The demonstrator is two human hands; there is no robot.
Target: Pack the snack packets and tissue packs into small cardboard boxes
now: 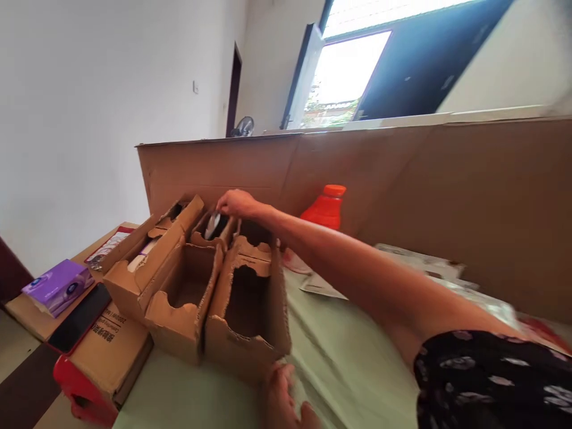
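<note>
My right hand point(236, 204) reaches over the far middle cardboard compartment point(207, 240), fingers pinched at the upper edge of a round black-and-white object point(215, 225). That object stands tilted inside the compartment, its kind unclear. Low in the view, my left hand point(286, 396) is partly cut off and slightly blurred. Its fingers and thumb are apart, with nothing seen between them, close to the near corner of the right cardboard box point(241, 351). Whether it touches the box I cannot tell. Left of this box is another open cardboard box point(174, 330).
A long cardboard box point(129, 292) holds a pale item. Farther left are a purple tissue pack point(58, 287), a phone point(80, 319), a closed carton point(109, 351) and a red object point(80, 390). An orange bottle point(325, 208) stands before a cardboard wall point(469, 196); plastic packets point(420, 262) lie right.
</note>
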